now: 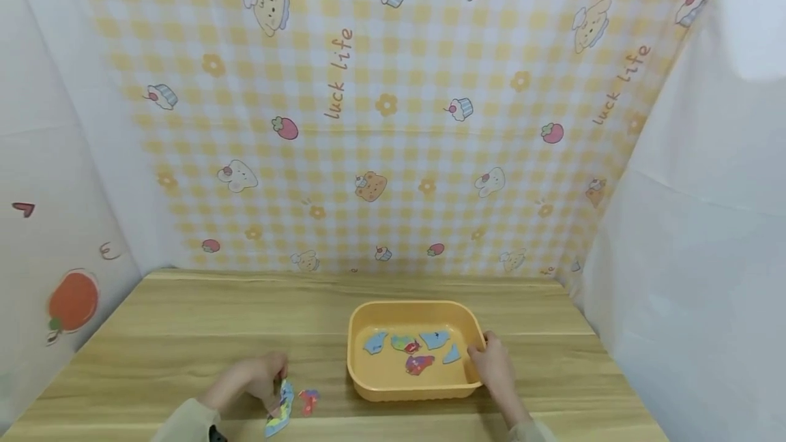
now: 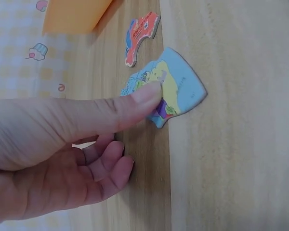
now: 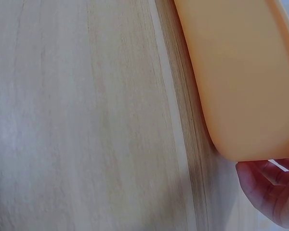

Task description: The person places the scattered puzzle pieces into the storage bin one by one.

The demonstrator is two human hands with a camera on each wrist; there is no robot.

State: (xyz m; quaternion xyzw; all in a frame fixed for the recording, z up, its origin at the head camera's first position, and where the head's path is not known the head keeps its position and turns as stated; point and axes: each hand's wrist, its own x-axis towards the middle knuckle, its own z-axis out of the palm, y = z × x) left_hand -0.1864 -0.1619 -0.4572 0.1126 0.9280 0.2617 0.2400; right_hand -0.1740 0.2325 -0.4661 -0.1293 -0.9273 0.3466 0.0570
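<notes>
My left hand (image 1: 266,375) pinches a light-blue map puzzle piece (image 2: 183,86) with yellow and purple patches. In the left wrist view the thumb lies over its printed face; the index finger is hidden behind it, and the other fingers curl below. Just beside it, a red and blue puzzle piece (image 1: 309,401) lies on the wooden table. My right hand (image 1: 494,363) grips the right rim of an orange plastic basin (image 1: 417,393), thumb on the inner side. Inside the basin lie several loose pieces, among them a purple-red piece (image 1: 419,364) and a light-blue piece (image 1: 434,339).
The wood-grain table (image 1: 245,312) runs back to a yellow checked cloth (image 1: 368,149) with cartoon prints. White cloth sheets hang along the left and right sides.
</notes>
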